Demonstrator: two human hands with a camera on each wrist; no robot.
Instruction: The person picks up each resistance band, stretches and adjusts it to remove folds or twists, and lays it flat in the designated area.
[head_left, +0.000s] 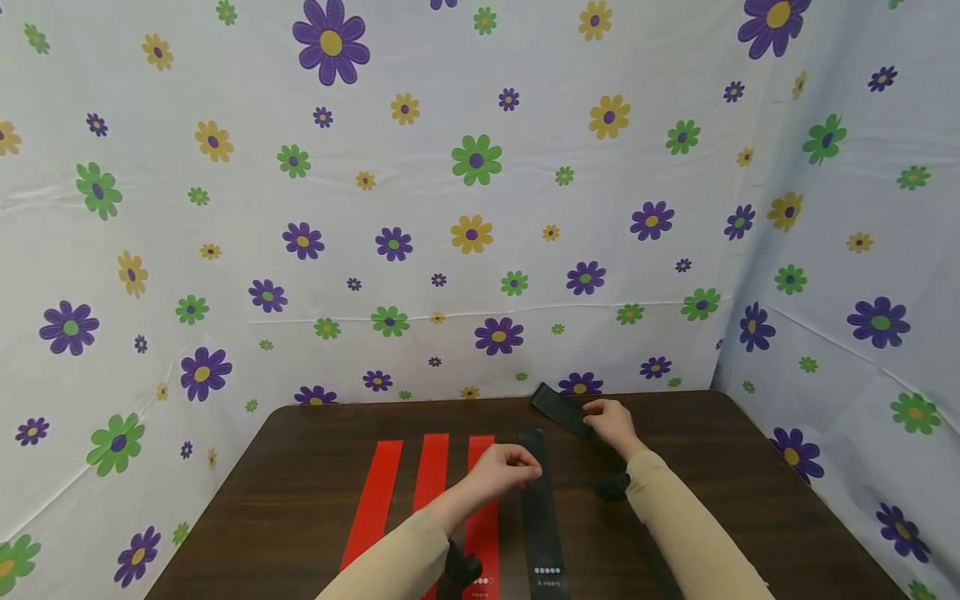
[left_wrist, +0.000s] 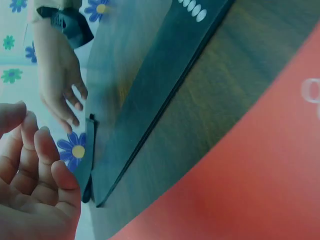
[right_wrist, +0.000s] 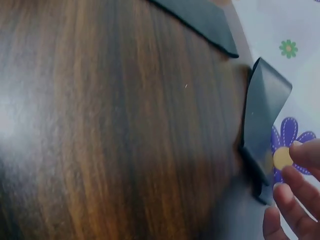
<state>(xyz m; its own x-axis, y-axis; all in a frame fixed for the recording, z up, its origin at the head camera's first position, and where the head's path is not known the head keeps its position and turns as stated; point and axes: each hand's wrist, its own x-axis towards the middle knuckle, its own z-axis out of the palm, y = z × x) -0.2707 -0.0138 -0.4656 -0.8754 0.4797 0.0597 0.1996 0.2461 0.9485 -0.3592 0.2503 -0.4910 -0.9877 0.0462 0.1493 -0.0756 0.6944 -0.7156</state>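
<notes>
My left hand (head_left: pixel 497 473) hovers over the far part of the rightmost red band, fingers loosely bent and holding nothing. Just right of it, a black exercise band (head_left: pixel 542 508) marked "X-Heavy" lies flat, lengthwise on the table. At the table's back, my right hand (head_left: pixel 613 423) is beside a second black band (head_left: pixel 557 407). In the right wrist view, the fingers (right_wrist: pixel 295 200) are spread loosely and apart from that band (right_wrist: pixel 262 100), whose far end is bent over. More dark band shows beneath the right sleeve, partly hidden by the arm.
Three red bands lie side by side at the left: one outermost (head_left: pixel 372 500), one in the middle (head_left: pixel 431 475), and one marked "Heavy" (head_left: pixel 487 533). The brown wooden table (head_left: pixel 300 475) meets a white flowered cloth (head_left: pixel 420 275) behind and at the right.
</notes>
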